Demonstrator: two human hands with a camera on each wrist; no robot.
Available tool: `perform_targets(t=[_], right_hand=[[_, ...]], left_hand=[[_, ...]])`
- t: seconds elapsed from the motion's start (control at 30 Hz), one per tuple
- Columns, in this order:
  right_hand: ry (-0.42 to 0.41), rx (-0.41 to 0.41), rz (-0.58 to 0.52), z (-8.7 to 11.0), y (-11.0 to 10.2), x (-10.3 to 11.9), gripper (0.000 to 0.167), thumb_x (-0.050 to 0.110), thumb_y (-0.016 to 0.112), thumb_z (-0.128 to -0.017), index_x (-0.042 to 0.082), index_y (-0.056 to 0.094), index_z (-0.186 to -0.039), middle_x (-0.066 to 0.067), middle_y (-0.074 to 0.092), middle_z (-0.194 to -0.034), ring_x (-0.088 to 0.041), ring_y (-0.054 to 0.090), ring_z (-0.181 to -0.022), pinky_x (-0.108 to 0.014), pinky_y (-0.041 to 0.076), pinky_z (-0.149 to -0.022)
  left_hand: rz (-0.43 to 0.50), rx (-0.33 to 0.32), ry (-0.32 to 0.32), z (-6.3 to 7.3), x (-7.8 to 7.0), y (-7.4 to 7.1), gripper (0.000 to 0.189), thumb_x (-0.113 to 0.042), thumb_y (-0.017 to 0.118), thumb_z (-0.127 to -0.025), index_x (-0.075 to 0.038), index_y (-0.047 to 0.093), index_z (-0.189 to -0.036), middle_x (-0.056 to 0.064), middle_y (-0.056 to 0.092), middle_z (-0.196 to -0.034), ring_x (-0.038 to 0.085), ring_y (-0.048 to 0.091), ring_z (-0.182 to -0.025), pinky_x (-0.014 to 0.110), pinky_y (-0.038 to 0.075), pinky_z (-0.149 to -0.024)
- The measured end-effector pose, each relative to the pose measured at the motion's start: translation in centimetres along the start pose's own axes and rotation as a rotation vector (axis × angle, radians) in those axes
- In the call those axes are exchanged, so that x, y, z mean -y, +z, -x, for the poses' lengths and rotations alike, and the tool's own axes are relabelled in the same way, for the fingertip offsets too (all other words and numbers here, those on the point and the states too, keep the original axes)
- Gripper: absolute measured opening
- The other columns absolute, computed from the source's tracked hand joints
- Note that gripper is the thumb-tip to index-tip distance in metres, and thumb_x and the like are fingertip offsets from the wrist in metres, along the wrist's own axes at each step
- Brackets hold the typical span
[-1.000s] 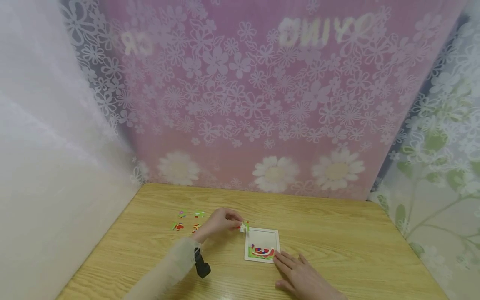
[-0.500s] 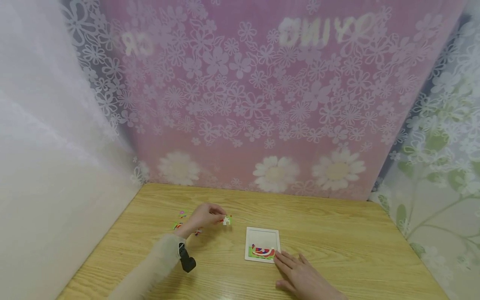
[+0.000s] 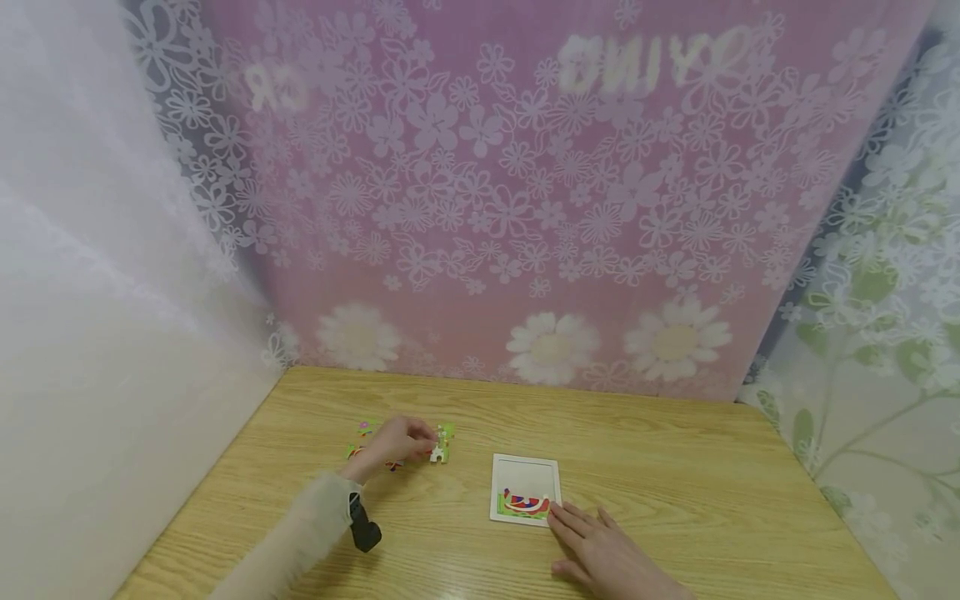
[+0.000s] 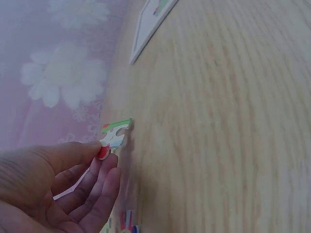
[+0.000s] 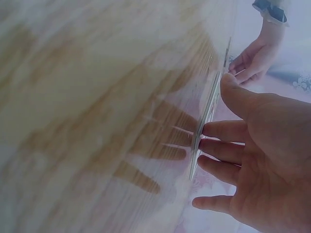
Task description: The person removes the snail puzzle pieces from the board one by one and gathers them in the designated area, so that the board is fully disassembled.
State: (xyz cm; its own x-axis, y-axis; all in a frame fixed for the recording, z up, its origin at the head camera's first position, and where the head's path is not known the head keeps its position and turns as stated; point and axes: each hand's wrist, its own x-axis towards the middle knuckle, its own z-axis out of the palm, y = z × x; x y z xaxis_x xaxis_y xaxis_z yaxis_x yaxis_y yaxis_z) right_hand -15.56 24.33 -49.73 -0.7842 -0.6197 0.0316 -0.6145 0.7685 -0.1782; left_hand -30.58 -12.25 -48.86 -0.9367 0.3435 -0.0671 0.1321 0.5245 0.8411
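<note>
My left hand [image 3: 401, 440] pinches a jigsaw puzzle piece [image 4: 114, 135] between thumb and fingers; the piece is white, green and red. In the head view it is over the left half of the table, among other loose pieces. A white puzzle tray [image 3: 525, 525] lies to its right, with red, white, blue and green pieces filling its lower part. The fingertips of my right hand [image 3: 603, 546] rest on the tray's lower right corner, fingers nearly straight. In the right wrist view those fingers meet the tray's edge [image 5: 206, 114].
Several loose puzzle pieces [image 3: 365, 427] lie around and partly behind the left hand. A black wrist strap with a device [image 3: 363, 525] sits on the left wrist. The wooden table [image 3: 675, 467] ends at a pink flowered curtain [image 3: 480, 208].
The left hand has moved left from the tray's upper left corner with the puzzle piece, back to the loose pieces. The right hand and tray have stayed in place.
</note>
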Motion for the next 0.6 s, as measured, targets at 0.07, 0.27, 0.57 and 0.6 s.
perform_targets(t=[0.07, 0.27, 0.57, 0.6], right_hand=[[0.001, 0.001, -0.005, 0.0, 0.0, 0.0, 0.069, 0.055, 0.049, -0.103, 0.0, 0.054, -0.144, -0.014, 0.052, -0.15, -0.036, 0.049, -0.137, -0.068, 0.04, -0.103], [0.011, 0.02, -0.022, 0.0, -0.1, 0.0, 0.07, 0.055, 0.048, -0.103, 0.0, 0.053, -0.145, -0.015, 0.051, -0.151, -0.036, 0.047, -0.139, -0.068, 0.038, -0.104], [0.024, 0.039, -0.046, 0.0, -0.3, 0.1, 0.069, 0.054, 0.05, -0.102, 0.0, 0.053, -0.146, -0.015, 0.05, -0.152, -0.037, 0.046, -0.14, -0.069, 0.037, -0.105], [0.024, 0.041, -0.051, 0.0, -0.3, 0.1, 0.069, 0.054, 0.05, -0.103, 0.0, 0.053, -0.146, -0.015, 0.05, -0.152, -0.037, 0.046, -0.14, -0.069, 0.036, -0.105]], left_hand=[[-0.003, -0.008, 0.0, 0.0, 0.2, 0.4, 0.013, -0.009, 0.069, -0.097, 0.0, 0.075, -0.105, 0.005, 0.071, -0.086, 0.02, 0.069, -0.074, 0.033, 0.058, -0.065], [-0.05, -0.031, 0.006, 0.0, 0.2, 1.0, 0.014, -0.006, 0.077, -0.089, 0.0, 0.075, -0.102, 0.004, 0.071, -0.086, 0.015, 0.066, -0.075, 0.03, 0.056, -0.065], [-0.141, -0.067, 0.036, 0.1, -0.2, 1.8, 0.017, -0.005, 0.085, -0.081, -0.003, 0.077, -0.096, 0.003, 0.072, -0.087, 0.012, 0.065, -0.076, 0.027, 0.053, -0.064], [-0.145, -0.07, 0.028, 0.0, -0.2, 2.0, 0.018, -0.006, 0.085, -0.08, -0.004, 0.077, -0.096, 0.002, 0.072, -0.087, 0.011, 0.064, -0.077, 0.027, 0.054, -0.064]])
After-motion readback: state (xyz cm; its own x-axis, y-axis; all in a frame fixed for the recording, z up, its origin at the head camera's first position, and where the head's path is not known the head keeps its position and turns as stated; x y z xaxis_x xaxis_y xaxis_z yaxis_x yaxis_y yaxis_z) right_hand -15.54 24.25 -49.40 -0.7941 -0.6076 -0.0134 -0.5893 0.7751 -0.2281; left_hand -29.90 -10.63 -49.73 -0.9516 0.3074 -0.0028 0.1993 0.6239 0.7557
